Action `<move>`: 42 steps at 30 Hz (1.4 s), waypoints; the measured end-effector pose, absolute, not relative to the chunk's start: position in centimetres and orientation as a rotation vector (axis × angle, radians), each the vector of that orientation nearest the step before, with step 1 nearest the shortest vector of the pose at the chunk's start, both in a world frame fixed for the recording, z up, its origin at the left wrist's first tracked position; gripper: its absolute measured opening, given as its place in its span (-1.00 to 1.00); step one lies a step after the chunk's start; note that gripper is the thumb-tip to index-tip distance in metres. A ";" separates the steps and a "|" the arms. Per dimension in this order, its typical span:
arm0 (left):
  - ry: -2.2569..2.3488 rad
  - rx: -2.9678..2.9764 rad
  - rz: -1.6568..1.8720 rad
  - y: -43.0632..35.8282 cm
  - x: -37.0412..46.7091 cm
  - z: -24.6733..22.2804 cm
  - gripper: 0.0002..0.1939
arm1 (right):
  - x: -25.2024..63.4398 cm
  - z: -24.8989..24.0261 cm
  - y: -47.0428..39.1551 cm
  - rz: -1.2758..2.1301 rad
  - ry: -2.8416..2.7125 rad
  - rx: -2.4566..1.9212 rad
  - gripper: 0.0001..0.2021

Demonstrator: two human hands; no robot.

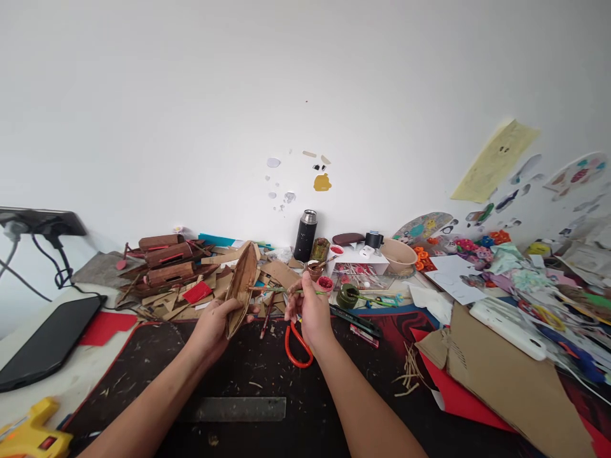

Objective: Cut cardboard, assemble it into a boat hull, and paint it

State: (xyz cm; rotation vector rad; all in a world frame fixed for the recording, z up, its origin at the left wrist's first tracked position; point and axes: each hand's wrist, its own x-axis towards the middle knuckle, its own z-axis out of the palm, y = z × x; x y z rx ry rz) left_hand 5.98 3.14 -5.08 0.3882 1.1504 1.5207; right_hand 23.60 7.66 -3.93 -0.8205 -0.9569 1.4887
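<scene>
A small cardboard boat hull, tinted brown inside, is tilted up in my left hand, whose fingers wrap its lower end. My right hand is closed on a thin paintbrush; the brush tip meets the inside of the hull. Behind the right hand stand an open jar of brown paint, a pot of red paint and a green paint jar with a brush in it. Orange-handled scissors lie below my right hand, their blades hidden. Another brush rests between the hands.
Brown model boats and cardboard scraps crowd the back left. A black flask stands by the wall. Nearer are a clear ruler, a yellow glue gun and a phone. Cardboard sheets lie at right.
</scene>
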 end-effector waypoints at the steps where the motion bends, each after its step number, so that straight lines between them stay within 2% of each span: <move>1: 1.149 0.385 1.519 3.2 5.9 -5.2 -0.74 | 23.7 -3.9 7.7 1.485 -0.941 -0.814 -0.30; 7: 1.126 0.362 1.535 3.0 6.4 -4.9 -0.67 | 24.0 -4.0 8.1 1.442 -0.907 -0.800 -0.33; 12: 1.009 0.450 1.501 2.6 7.0 -4.1 -0.51 | 23.9 -3.9 7.9 1.439 -0.981 -0.802 -0.30; 17: 1.076 0.447 1.497 2.7 6.7 -4.7 -0.69 | 23.8 -3.6 7.4 1.393 -1.126 -0.798 -0.28; 25: 1.196 0.699 1.403 2.6 6.2 -5.3 -0.76 | 23.3 -4.5 6.5 1.267 -1.360 -0.836 -0.35; 27: 1.156 0.669 1.412 2.5 6.4 -5.1 -0.74 | 23.4 -4.7 6.5 1.212 -1.382 -0.842 -0.36; 31: 1.058 0.637 1.436 2.3 6.8 -4.8 -0.56 | 23.7 -4.5 6.7 1.106 -1.400 -0.855 -0.38; 34: 1.076 0.628 1.438 2.5 6.9 -4.8 -0.49 | 23.6 -4.4 6.4 1.161 -1.404 -0.878 -0.35; 38: 1.136 0.632 1.497 2.7 6.8 -4.9 -0.58 | 23.2 -4.1 5.6 1.288 -1.452 -0.868 -0.33; 42: 1.155 0.684 1.519 2.7 6.9 -4.8 -0.62 | 23.3 -3.9 5.3 1.147 -1.532 -0.890 -0.38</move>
